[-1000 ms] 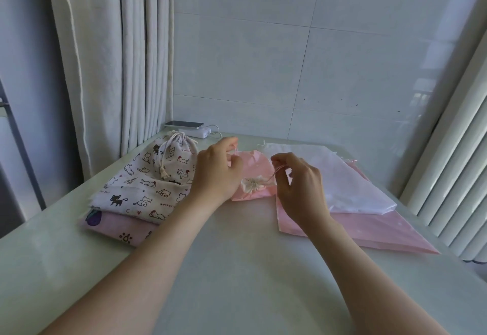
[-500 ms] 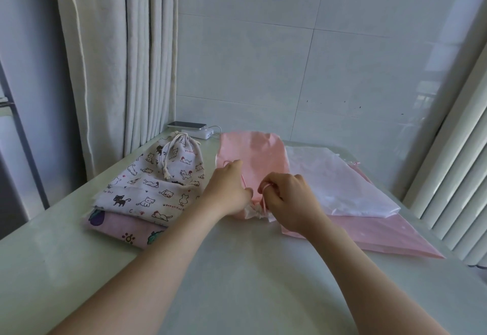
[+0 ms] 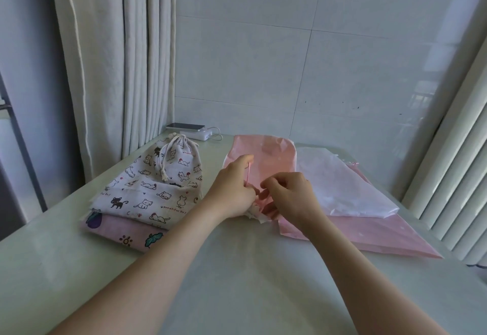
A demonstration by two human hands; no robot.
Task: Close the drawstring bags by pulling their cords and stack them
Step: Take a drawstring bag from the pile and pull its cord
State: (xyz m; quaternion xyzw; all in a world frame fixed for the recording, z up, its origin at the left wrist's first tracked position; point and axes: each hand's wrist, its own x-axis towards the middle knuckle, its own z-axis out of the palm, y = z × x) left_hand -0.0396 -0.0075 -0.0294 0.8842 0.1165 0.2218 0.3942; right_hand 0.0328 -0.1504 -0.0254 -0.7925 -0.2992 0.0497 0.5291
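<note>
Left hand (image 3: 232, 192) still on pink bag (image 3: 266, 154)

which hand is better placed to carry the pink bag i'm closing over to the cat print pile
Probably the left hand: it holds the pink bag on the side nearest the cat-print pile; the right hand would have to cross over.

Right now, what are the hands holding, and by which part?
Both hold the pink drawstring bag at its gathered mouth: the left hand pinches its pink cord, and the right hand pinches at the mouth.
</note>
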